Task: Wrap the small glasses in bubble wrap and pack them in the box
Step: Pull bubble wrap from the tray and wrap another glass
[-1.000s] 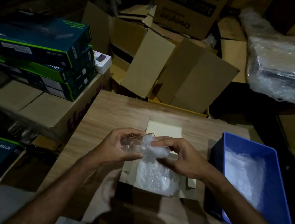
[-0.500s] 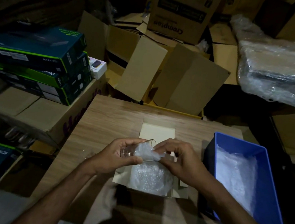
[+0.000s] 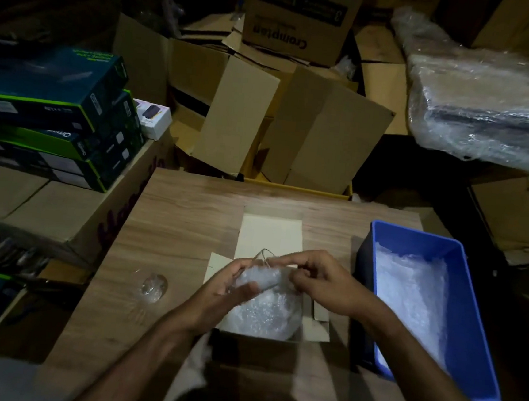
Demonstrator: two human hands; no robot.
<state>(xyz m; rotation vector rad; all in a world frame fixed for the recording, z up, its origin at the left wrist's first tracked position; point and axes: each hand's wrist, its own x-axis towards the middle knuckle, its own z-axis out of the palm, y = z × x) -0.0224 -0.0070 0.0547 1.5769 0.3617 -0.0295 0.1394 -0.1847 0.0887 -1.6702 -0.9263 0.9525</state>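
Observation:
A small clear glass (image 3: 262, 269), partly covered in bubble wrap, is held over the open cardboard box (image 3: 317, 329) on the wooden table (image 3: 191, 213). My left hand (image 3: 226, 289) grips the wrapped body of the glass from the left. My right hand (image 3: 320, 282) pinches the wrap at the glass's rim from the right. Inside the box lies a bubble-wrapped bundle (image 3: 262, 315). A second bare glass (image 3: 153, 288) lies on the table, left of the box.
A blue plastic bin (image 3: 470, 314) holding bubble wrap sits on the table's right side. Stacked dark product boxes (image 3: 56, 115) stand to the left, and several cardboard boxes (image 3: 295, 126) crowd behind the table. A plastic-wrapped bulk (image 3: 489, 105) lies at upper right.
The bubble wrap has been drawn further round the glass, covering more of it. Both hands stay on it over the box. The bare glass on the table has come into view.

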